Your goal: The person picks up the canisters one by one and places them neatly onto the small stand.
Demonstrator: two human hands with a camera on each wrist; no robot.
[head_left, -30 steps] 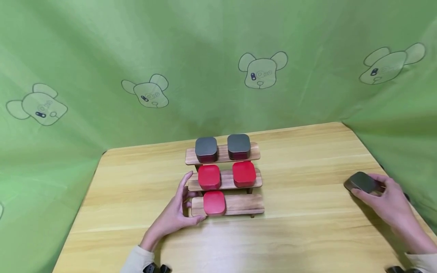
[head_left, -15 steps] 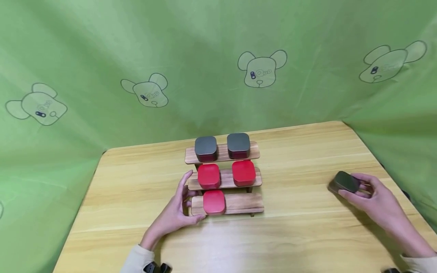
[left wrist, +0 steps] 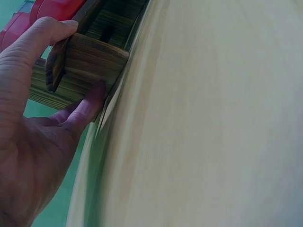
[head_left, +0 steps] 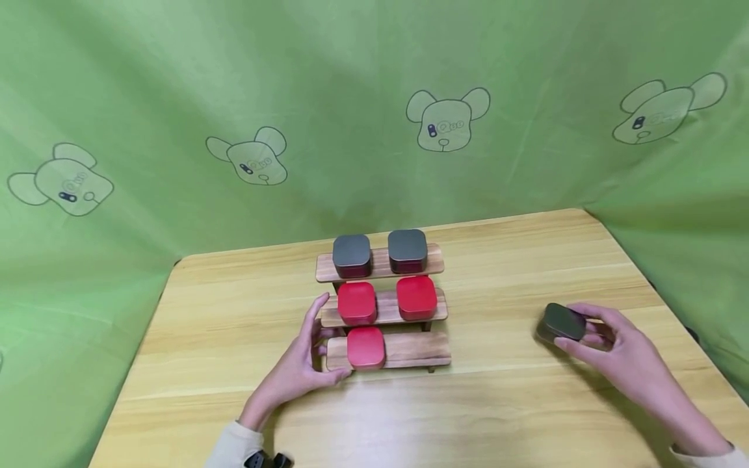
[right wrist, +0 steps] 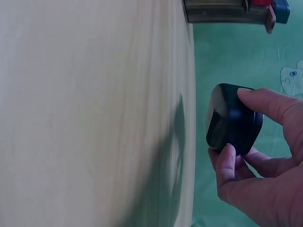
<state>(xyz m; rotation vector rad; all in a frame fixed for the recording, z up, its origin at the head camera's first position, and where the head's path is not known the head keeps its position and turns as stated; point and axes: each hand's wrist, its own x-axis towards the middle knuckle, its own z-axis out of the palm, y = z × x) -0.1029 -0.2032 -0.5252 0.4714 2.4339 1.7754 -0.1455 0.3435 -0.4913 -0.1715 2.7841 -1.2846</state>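
Note:
My right hand [head_left: 623,341] grips a black square tin [head_left: 563,323] between thumb and fingers, over the right part of the table. In the right wrist view the tin [right wrist: 235,118] is raised, its shadow falling on the tabletop. A three-tier wooden display stand [head_left: 418,350] stands at the middle. My left hand [head_left: 297,364] holds its left end; in the left wrist view the thumb lies on the lowest shelf's edge and fingers press the side panel [left wrist: 92,61]. A red tin [head_left: 366,348] sits on the bottom shelf's left half.
Two red tins, left [head_left: 357,303] and right [head_left: 417,298], rest on the middle shelf. On the top shelf are two dark grey tins, left [head_left: 352,255] and right [head_left: 407,250]. A green printed curtain [head_left: 351,97] hangs behind the wooden table [head_left: 497,416].
My right hand has carried the black tin leftward from the table's right edge toward the stand. The left hand and the stand have stayed in place.

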